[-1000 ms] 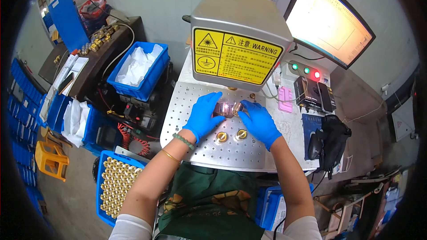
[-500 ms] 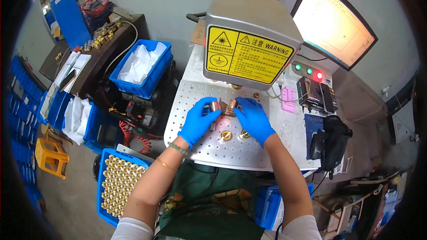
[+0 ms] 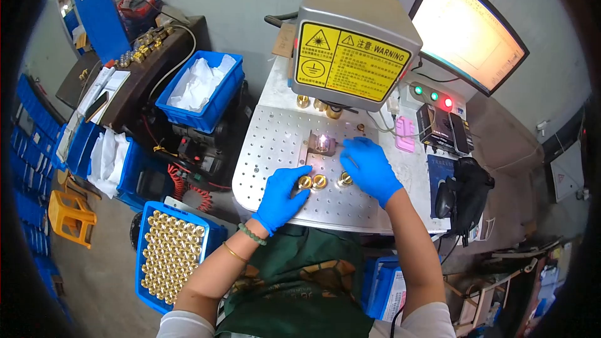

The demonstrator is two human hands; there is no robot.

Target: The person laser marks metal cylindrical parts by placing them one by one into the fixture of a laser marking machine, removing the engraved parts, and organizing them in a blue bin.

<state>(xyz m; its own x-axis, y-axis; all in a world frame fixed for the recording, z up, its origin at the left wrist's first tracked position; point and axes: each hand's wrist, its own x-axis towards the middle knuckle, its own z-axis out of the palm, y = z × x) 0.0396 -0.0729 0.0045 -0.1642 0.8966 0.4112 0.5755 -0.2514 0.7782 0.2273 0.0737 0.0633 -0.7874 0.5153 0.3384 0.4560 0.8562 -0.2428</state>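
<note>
Both hands wear blue gloves over a perforated metal work plate (image 3: 263, 150). My left hand (image 3: 280, 197) has its thumb and fingers closed around a brass fitting (image 3: 305, 182) on the plate. Touching that one, or nearly so, is a second brass fitting (image 3: 319, 181). My right hand (image 3: 370, 169) is open beside the fixture (image 3: 315, 139), fingers stretched leftward, holding nothing that I can see. Another brass fitting (image 3: 345, 179) lies just below its thumb. In the fixture sits a metal fitting (image 3: 322, 144) with a bright glow on it, under the grey machine head (image 3: 357, 19).
A blue crate (image 3: 143, 256) with rows of brass fittings stands at lower left. Several fittings (image 3: 303, 101) stand behind the fixture. To the right are a pink tray (image 3: 405, 134), a phone (image 3: 460, 134), a button box (image 3: 434, 96) and a monitor (image 3: 469, 31).
My left hand has left the fixture and moved down to a fitting beside the one on the plate. My right hand has let go and drawn right. A glow now shows at the fixture.
</note>
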